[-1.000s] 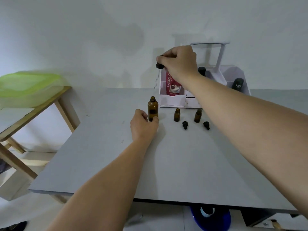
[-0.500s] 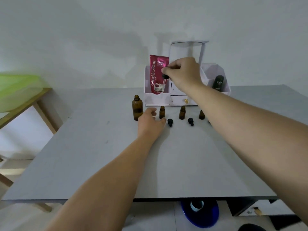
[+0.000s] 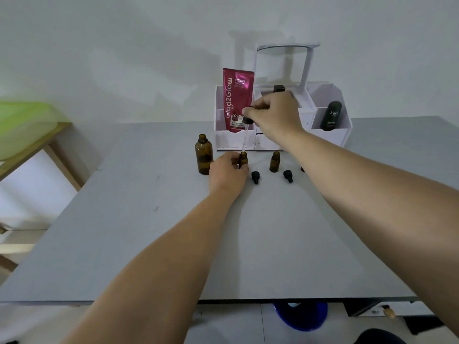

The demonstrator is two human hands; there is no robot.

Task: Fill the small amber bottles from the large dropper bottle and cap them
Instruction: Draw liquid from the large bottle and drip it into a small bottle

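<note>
A small brown bottle (image 3: 243,161) is held upright on the grey tabletop (image 3: 149,232) by the left hand (image 3: 227,170). The fingers of this hand are curled round the bottle. A dropper (image 3: 248,120) is pinched at its black top by the fingertips of the right hand (image 3: 274,112), just above. Its glass tip is pointed down at the mouth of the small bottle. Whether the tip is inside cannot be told.

The big brown bottle (image 3: 203,157) is stood open just left of the left hand, with some dark liquid low inside. A second small bottle (image 3: 274,162) is stood open further right. A black cap (image 3: 255,177) is laid just beside the left hand, and another cap (image 3: 288,176) is laid near the second small bottle.

At the back of the tabletop a white box (image 3: 236,141) is seen. A pink tube (image 3: 237,100) is kept in its left part and a dark green bottle (image 3: 331,116) in its right part.
</note>
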